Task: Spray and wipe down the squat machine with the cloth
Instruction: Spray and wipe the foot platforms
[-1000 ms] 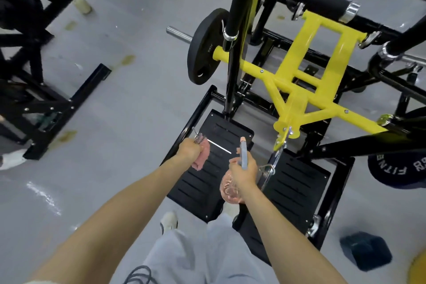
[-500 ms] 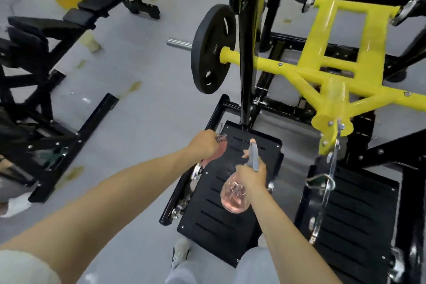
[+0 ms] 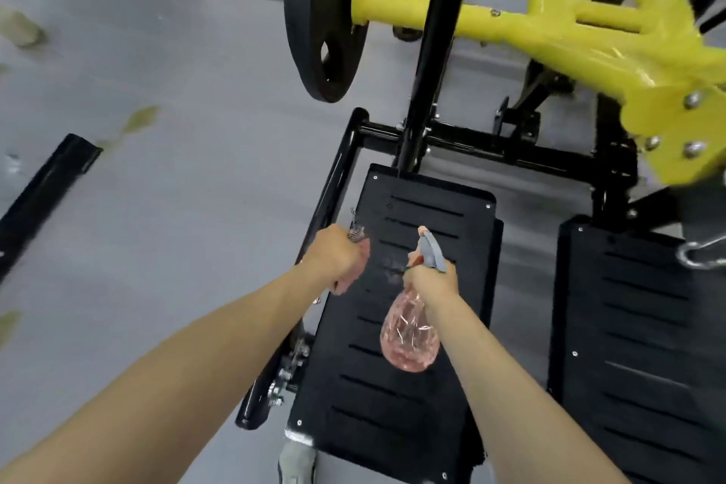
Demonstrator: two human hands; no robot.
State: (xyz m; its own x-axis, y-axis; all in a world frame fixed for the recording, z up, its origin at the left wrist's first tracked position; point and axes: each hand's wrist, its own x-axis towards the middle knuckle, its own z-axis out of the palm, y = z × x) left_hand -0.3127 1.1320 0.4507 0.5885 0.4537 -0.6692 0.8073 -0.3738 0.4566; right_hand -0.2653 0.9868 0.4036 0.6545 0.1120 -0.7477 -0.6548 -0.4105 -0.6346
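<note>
Pink translucent plastic is forming the round body of the spray bottle, which the right hand is gripping by the neck, fingers curled under the grey trigger head. The bottle is hovering over the middle of the left footplate of the squat machine. Its long axis is running along the plate's length, with the nozzle pointing toward the plate's far edge and the body hanging toward the near edge.

The left hand is clenching a pink cloth above the plate's left edge, beside the bottle and apart from it. Most of the cloth is hiding inside the fist, and a greyish mesh scrap is poking out at the top.

Raised marks on the black weight plate are showing too blurred to read. The yellow frame is running off the top and right of the view, and the right footplate is being cut off at the right. A metal clip is hanging over that plate's far right corner, only partly in view. A shoe is peeking out at the left footplate's near left corner, on the grey floor.
</note>
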